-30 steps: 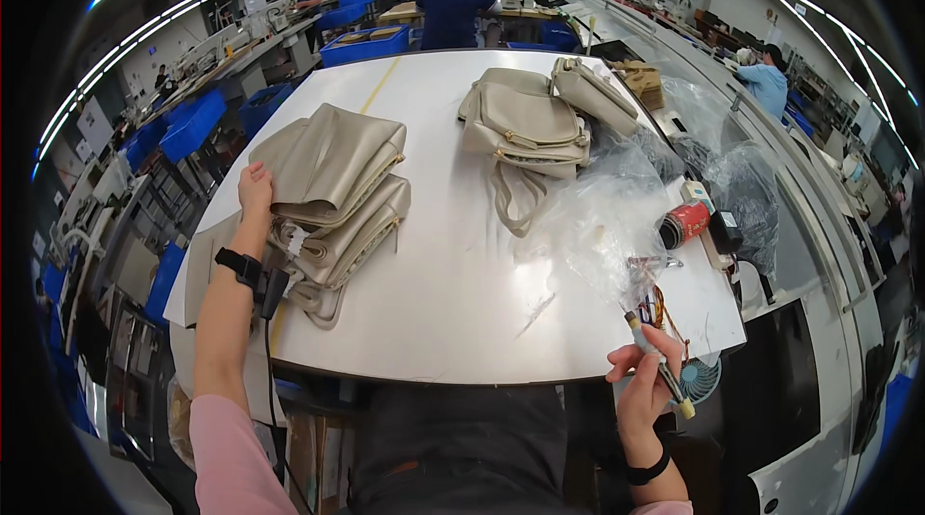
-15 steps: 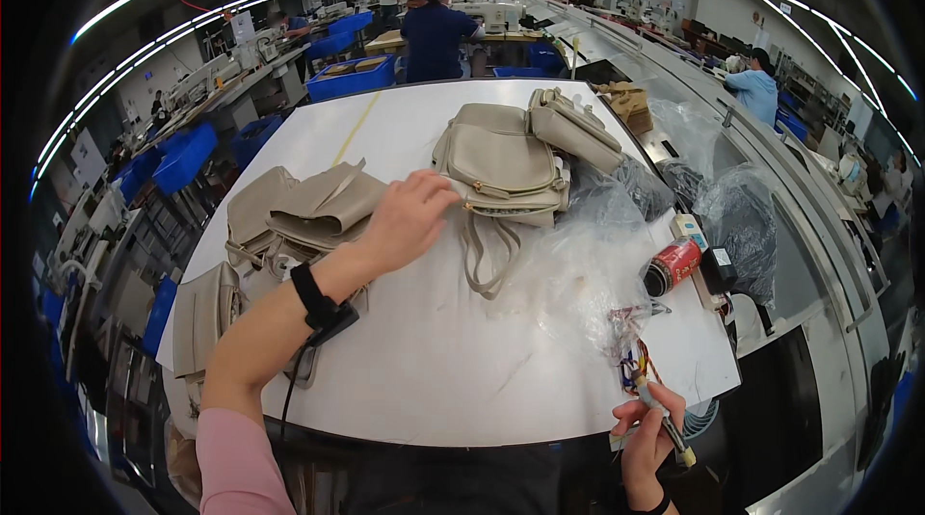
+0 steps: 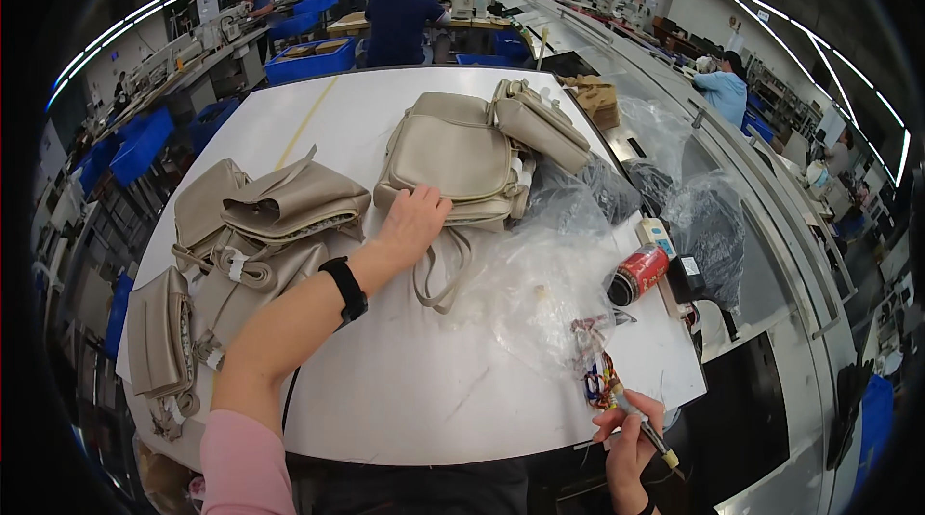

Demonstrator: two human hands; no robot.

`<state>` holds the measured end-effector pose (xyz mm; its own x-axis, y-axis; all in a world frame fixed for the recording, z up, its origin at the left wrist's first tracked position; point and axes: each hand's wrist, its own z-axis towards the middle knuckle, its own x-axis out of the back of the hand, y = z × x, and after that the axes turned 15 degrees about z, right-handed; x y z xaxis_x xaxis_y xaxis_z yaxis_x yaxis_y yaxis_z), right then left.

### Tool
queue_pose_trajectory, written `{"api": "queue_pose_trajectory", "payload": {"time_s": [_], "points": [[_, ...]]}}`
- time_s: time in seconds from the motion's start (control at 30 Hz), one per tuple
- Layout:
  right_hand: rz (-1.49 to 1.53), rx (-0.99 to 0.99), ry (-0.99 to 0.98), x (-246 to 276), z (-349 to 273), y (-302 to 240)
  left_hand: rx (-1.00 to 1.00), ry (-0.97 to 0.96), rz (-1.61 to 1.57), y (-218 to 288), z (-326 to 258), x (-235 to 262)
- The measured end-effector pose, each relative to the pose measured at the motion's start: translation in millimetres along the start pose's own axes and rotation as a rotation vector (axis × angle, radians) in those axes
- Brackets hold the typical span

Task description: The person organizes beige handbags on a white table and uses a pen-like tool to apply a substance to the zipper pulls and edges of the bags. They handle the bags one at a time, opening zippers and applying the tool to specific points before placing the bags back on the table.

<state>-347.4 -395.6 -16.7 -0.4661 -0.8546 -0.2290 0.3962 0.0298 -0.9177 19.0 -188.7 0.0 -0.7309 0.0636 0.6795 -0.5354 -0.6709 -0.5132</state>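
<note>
On the white table lies a beige backpack (image 3: 448, 154) with zips and a strap loop hanging toward me. My left hand (image 3: 414, 218) is at its near lower edge, fingers together and curled against it. The finger undersides are hidden. In my right hand (image 3: 631, 433), at the near right table edge, is a slim stick-like tool (image 3: 658, 440) with yellowish bands. Its exact kind is not clear. Its upper end is next to a bundle of coloured threads or wires (image 3: 599, 380). A smaller beige bag (image 3: 540, 125) leans against the backpack's far right side.
Several more beige bags (image 3: 294, 197) are piled at the left. Clear plastic wrap (image 3: 544, 293) lies right of the middle, with a red can (image 3: 639, 274) and a power strip (image 3: 665, 269) beyond. A metal rail (image 3: 761, 216) runs along the right. A co-worker (image 3: 405, 19) sits ahead.
My left hand has come onto the backpack's near edge from the gap beside it. The whole view has shifted, with the table further left. My right hand still holds the slim tool.
</note>
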Motion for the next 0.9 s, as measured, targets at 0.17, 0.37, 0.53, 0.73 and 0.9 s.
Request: {"api": "queue_pose_trajectory", "payload": {"time_s": [0.17,0.37,0.53,0.73,0.9], "points": [[-0.01,0.0,0.001,-4.8,0.3,1.8,-0.041,0.061,0.08,-8.0,-2.1,-5.5],[-0.028,-0.003,0.009,-9.3,-0.6,-0.8,-0.097,0.12,0.028,-9.2,-3.5,-3.7],[-0.043,-0.002,0.004,-9.8,-2.8,-1.1,-0.089,0.125,0.059,-2.3,-4.1,-5.6],[-0.031,-0.013,-0.002,-12.0,-3.7,-4.5,-0.071,0.028,0.072,-4.0,-4.8,-11.5],[-0.006,0.012,-0.016,-9.9,-4.4,-5.7,0.17,0.213,-0.149,-34.7,3.4,27.2]]}}
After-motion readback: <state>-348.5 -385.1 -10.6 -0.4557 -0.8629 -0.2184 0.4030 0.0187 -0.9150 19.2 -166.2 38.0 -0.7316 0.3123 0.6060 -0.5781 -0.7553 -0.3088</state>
